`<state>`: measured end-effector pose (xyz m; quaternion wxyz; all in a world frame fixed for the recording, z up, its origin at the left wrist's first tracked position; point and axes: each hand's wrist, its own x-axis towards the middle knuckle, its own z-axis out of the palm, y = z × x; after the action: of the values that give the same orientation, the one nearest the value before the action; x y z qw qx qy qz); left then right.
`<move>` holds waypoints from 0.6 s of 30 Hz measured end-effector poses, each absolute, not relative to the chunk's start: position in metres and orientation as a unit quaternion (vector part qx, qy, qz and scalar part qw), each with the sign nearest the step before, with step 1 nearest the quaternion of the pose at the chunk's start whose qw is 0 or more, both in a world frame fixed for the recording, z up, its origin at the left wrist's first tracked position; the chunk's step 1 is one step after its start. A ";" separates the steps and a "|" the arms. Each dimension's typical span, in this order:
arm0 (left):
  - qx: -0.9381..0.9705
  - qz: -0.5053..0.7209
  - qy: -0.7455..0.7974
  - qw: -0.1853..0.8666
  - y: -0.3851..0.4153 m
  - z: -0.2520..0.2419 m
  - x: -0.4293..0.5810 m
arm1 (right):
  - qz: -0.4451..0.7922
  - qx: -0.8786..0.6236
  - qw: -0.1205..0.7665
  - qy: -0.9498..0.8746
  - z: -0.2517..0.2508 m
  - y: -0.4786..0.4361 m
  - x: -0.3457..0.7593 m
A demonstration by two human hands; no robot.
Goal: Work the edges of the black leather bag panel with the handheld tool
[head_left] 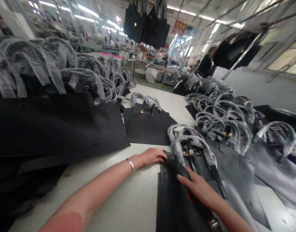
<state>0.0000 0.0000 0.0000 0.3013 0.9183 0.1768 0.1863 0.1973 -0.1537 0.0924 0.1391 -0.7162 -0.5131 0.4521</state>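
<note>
both hands flat on the black bag (177, 193) at the table's (128, 206) near edge: left hand (151, 157) presses its top corner, right hand (198, 188) lies across it, neither gripping. looks like mid-flattening; next needs a firm hold on the wrapped handles (193, 143).

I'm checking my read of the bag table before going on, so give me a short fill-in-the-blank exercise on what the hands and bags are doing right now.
1. The left hand wears a silver ____ on its wrist.
2. Both hands rest on a stack of ____ coloured bags.
3. The bag handles are wrapped in clear ____.
4. The right hand lies flat, with its fingers ____.

Missing words: bracelet; black; plastic; open
</note>
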 end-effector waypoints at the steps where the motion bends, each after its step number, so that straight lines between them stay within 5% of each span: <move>1: 0.924 0.169 0.166 0.299 0.004 -0.001 0.001 | 0.456 -0.715 0.138 -0.513 0.091 -0.154 0.197; 12: 0.952 0.080 0.099 0.279 0.018 -0.002 0.016 | 0.468 -0.698 0.100 -0.533 0.092 -0.153 0.203; 18: 0.874 0.167 0.211 0.404 0.023 -0.006 0.016 | 0.455 -0.698 0.099 -0.544 0.092 -0.154 0.202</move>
<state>0.0165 0.0228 -0.0064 0.4037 0.8745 0.2112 0.1665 0.2018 -0.1543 0.0916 0.0986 -0.6978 -0.5442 0.4552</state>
